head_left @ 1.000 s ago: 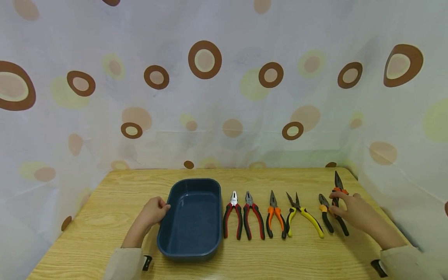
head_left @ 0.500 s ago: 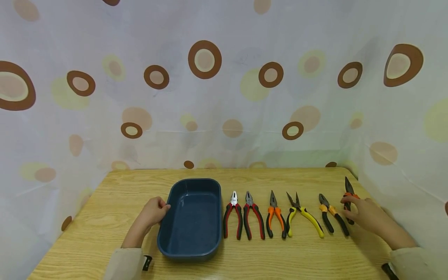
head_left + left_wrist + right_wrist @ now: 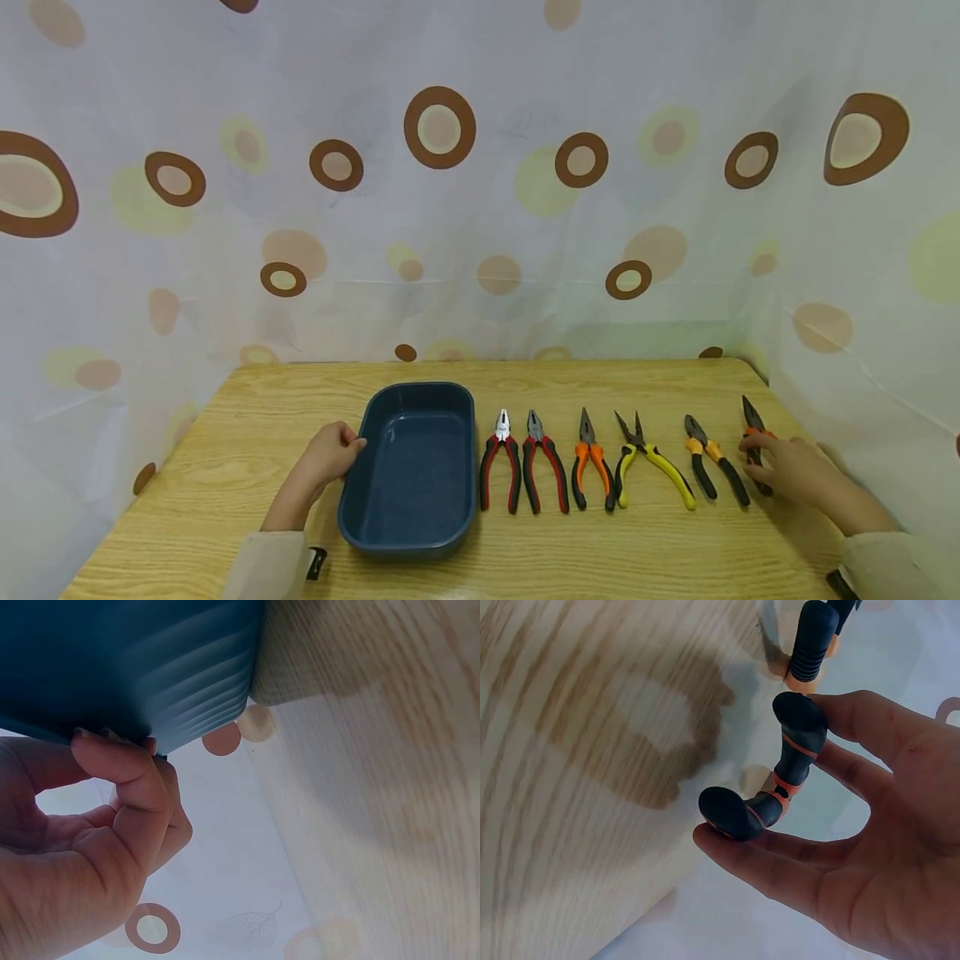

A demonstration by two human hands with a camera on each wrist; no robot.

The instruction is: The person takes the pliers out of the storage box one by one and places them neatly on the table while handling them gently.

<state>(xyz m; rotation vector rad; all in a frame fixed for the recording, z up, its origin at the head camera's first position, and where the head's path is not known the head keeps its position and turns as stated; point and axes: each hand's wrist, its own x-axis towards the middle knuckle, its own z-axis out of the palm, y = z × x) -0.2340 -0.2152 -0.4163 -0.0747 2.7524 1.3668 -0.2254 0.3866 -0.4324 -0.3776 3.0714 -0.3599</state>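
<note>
My left hand (image 3: 327, 454) pinches the left rim of a dark blue rectangular tray (image 3: 408, 492), thumb and curled fingers at the edge in the left wrist view. At the right end of a row of pliers, my right hand (image 3: 797, 473) grips long-nose pliers (image 3: 752, 415) with orange and black handles, dark jaws pointing away from me. In the right wrist view, the thumb and fingers span both black handles (image 3: 799, 724) from outside. Just left of that hand lie pliers (image 3: 712, 458) with yellow-orange and black handles, untouched.
Left of these lie yellow-handled long-nose pliers (image 3: 651, 458), orange-handled ones (image 3: 592, 462), and two red-and-black combination pliers (image 3: 546, 458), (image 3: 500, 458) beside the tray. The wooden table (image 3: 585, 554) meets a patterned cloth (image 3: 525, 208) behind and at the right.
The right hand has carried the orange-and-black pliers rightward and nearer to me, from over the yellow-orange pliers to a spot right of them. Left hand and tray stay put.
</note>
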